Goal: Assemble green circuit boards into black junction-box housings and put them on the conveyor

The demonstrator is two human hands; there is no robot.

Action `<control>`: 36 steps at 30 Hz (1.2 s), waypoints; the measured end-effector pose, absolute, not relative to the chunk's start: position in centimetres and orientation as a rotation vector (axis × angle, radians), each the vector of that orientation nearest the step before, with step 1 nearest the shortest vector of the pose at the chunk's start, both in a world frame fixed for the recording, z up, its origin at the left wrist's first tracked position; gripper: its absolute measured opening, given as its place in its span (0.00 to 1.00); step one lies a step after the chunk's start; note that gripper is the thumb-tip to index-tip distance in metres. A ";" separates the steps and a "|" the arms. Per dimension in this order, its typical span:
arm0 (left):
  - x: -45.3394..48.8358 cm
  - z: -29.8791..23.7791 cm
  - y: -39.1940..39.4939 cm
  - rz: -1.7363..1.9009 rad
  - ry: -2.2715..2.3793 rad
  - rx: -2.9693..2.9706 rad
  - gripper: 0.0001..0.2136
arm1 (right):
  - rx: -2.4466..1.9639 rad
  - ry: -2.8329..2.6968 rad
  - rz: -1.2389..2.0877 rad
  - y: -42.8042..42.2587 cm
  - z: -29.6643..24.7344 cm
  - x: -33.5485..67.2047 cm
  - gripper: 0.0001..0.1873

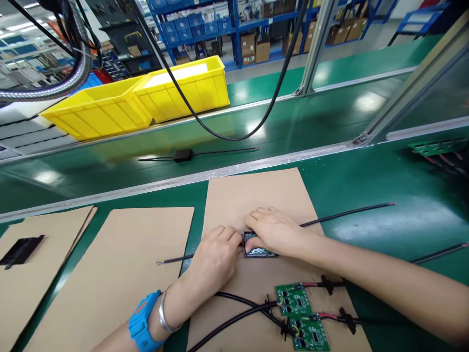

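Note:
On a cardboard sheet (252, 195) lies a small open black plastic case (261, 254) with a circuit board inside, partly hidden by my fingers. My right hand (274, 232) grips this case, its thumb pressing inside and its fingers over the far side. At the case's left end, my left hand (218, 252) pinches the black cable (176, 259), whose stripped wire ends stick out to the left. Another black cable (351, 211) runs out to the right from behind my right hand. Nearer me lie two green circuit boards (294, 299) with cables attached.
Two more cardboard sheets (146, 230) lie to the left, one bearing a black plastic piece (22, 250). Beyond the metal rail (164, 180) lies a black box with cables (183, 155). Yellow bins (190, 90) stand behind. A black cable loop (234, 138) hangs overhead.

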State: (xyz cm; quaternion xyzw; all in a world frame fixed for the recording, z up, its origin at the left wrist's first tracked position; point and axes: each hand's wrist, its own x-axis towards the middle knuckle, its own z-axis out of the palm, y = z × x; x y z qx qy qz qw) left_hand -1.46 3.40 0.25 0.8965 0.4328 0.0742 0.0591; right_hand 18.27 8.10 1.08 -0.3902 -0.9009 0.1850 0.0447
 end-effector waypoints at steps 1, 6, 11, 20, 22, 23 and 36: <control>-1.3 0.7 3.2 0.227 1.297 2.713 0.07 | -1.183 -2.717 0.558 7.8 1.2 18.9 0.22; -0.8 1.2 2.4 0.259 0.833 2.767 0.13 | -1.127 -2.725 0.623 6.3 1.9 21.7 0.29; -0.7 -0.9 3.5 0.278 0.698 2.892 0.16 | -1.154 -2.738 0.706 6.1 1.7 22.0 0.22; -0.9 -0.9 4.3 0.317 0.673 2.815 0.12 | -1.093 -2.752 0.780 7.0 1.9 21.5 0.18; -0.7 -0.9 4.2 0.327 0.685 2.811 0.11 | -1.069 -2.739 0.803 7.0 1.9 22.1 0.22; -0.5 -1.1 4.2 0.323 0.696 2.817 0.10 | -1.068 -2.723 0.809 6.9 1.9 22.6 0.26; 0.2 -0.9 3.9 0.171 0.776 2.941 0.04 | -1.247 -2.603 0.767 5.4 1.7 24.8 0.11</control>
